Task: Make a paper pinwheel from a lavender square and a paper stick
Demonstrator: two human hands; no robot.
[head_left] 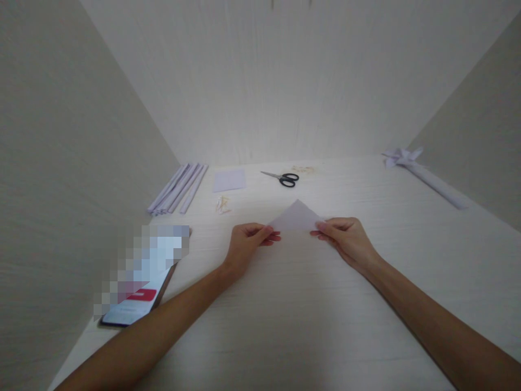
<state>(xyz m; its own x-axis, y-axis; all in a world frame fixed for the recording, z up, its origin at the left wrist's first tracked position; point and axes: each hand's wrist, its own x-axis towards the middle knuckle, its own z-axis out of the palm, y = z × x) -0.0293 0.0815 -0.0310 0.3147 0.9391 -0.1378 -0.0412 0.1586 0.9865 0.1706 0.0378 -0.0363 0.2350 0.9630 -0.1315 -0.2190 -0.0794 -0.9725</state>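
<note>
A small sheet of white paper (297, 217), folded into a triangle, is stretched between my two hands with its peak pointing away from me. My left hand (253, 239) pinches its left corner between thumb and fingers. At the right corner, my right hand (340, 234) grips it the same way. Beyond the paper lies a pair of scissors (285, 178) with black handles, its blades pointing left. The surface just under the paper is hidden by it.
At the back left lie several rolled paper tubes (179, 189), a stack of square paper (230, 180) and a small pile of thin pale pieces (222, 205). More small bits (303, 169) sit behind the scissors. A phone (142, 304) rests left; a paper pinwheel-topped tube (431, 179) lies right. Walls enclose three sides.
</note>
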